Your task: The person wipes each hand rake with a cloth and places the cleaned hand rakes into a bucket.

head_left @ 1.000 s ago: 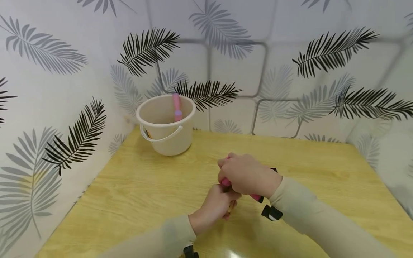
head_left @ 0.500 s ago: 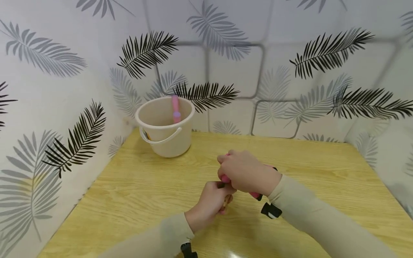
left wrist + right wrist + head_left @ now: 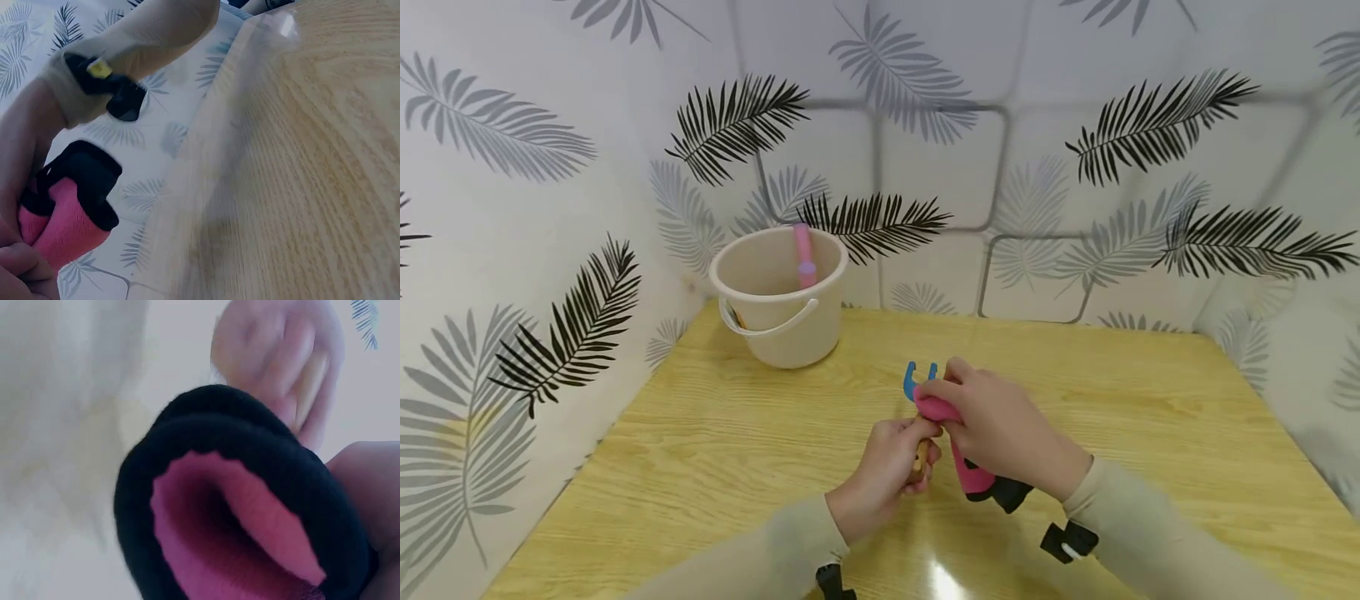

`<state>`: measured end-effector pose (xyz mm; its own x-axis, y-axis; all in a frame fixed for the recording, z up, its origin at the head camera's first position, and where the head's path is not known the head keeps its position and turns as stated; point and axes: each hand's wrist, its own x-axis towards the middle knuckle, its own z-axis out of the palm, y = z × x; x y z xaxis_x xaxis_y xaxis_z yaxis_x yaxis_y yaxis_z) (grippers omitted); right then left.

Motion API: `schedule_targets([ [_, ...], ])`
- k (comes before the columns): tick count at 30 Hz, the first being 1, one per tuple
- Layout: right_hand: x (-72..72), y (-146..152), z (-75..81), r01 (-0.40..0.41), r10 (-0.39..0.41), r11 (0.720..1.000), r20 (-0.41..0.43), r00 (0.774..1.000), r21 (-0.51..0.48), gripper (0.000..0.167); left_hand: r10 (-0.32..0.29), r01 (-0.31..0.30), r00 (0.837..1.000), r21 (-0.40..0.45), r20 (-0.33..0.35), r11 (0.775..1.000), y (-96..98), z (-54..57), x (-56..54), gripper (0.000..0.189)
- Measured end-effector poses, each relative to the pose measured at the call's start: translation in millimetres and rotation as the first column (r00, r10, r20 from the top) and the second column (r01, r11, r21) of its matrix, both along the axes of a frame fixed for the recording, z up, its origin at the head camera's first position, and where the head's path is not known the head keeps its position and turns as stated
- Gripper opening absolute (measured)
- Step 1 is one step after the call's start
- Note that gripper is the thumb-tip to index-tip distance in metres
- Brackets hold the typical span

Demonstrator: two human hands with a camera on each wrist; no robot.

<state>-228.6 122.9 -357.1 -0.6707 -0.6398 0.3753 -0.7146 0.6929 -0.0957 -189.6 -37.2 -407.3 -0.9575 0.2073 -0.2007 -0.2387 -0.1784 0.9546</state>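
My right hand (image 3: 1000, 429) pinches a pink sock (image 3: 972, 473) with a black cuff, near the middle of the table. Its cuff hangs down below the fingers, and in the right wrist view the sock's open mouth (image 3: 206, 434) faces the camera. A blue U-shaped, two-pronged piece (image 3: 911, 385) stands out beyond the bunched pink fabric. Just below the sock, my left hand (image 3: 882, 468) grips a light wooden-coloured piece (image 3: 919, 462), mostly hidden in the fist. In the left wrist view, the sock (image 3: 72, 228) hangs beside curled fingers (image 3: 22, 262).
A beige bucket (image 3: 805, 333) with its handle lowered stands at the back left of the wood-grain table (image 3: 737, 433). Inside it leans a pink stick-like thing (image 3: 803, 246) with a lilac band. Leaf-patterned walls (image 3: 925, 167) rise behind and at the left.
My right hand has turned and shifted slightly right and down. The blue prongs have come into sight, and the sock's cuff has swung lower. My left hand has moved slightly left.
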Motion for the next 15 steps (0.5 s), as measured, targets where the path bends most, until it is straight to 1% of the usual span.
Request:
schedule_targets([
  [3, 3.0, 1.9, -5.9, 0.026, -0.024, 0.997, 0.026, 0.999, -0.073, 0.037, -0.004, 0.004, 1.000, 0.026, 0.003, 1.000, 0.2, 0.3, -0.9, 0.021],
  [5, 0.0, 4.2, -9.1, 0.067, -0.065, 0.993, 0.025, 0.998, -0.098, 0.037, -0.010, 0.010, 1.000, 0.036, 0.014, 0.999, 0.8, 0.9, 0.2, 0.018],
  [8, -7.5, 9.6, -12.9, 0.125, -0.124, 0.985, 0.015, 0.992, -0.115, 0.037, -0.005, 0.003, 0.999, 0.041, 0.032, 0.999, 2.6, 2.5, 3.3, 0.015],
  [10, -9.9, 12.7, -13.9, 0.151, -0.151, 0.980, 0.005, 0.988, -0.128, 0.037, -0.003, 0.000, 0.999, 0.048, 0.046, 0.999, 3.6, 3.6, 5.0, 0.013],
  [12, -8.6, 14.9, -13.8, 0.148, -0.150, 0.980, -0.002, 0.989, -0.136, 0.036, -0.001, -0.001, 0.999, 0.048, 0.052, 0.999, 4.3, 5.1, 5.7, 0.013],
  [15, 0.5, 14.6, -12.8, 0.087, -0.088, 0.985, -0.002, 0.996, -0.150, 0.035, -0.003, 0.000, 0.999, 0.062, 0.051, 0.998, 4.9, 7.2, 4.9, 0.013],
])
